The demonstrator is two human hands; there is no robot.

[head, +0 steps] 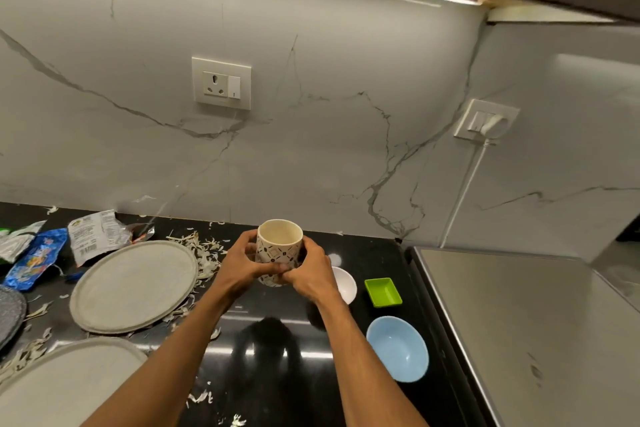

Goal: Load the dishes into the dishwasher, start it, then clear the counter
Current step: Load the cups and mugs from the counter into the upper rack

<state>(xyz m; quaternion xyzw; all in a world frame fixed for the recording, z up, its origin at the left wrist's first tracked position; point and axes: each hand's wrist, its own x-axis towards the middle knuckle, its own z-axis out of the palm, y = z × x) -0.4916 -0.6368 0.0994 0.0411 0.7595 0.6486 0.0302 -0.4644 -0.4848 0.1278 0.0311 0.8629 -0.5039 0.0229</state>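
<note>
A cream cup (279, 246) with a dark pattern is upright above the black counter (270, 350), near the back wall. My left hand (242, 262) wraps its left side and my right hand (310, 272) wraps its right side and base. Two grey round plates lie to the left, one (133, 286) in the middle left and one (65, 385) at the lower left. A white bowl (346, 282) sits partly behind my right hand. A green square dish (382, 292) and a light blue bowl (398, 348) lie to the right.
Crumpled wrappers (93, 234) and a blue packet (36, 258) lie at the back left, with pale vegetable peelings (204, 250) scattered around the plates. A dark speckled plate (8, 312) shows at the left edge. A steel surface (512, 322) adjoins on the right. A white cord (464, 191) hangs from a wall socket.
</note>
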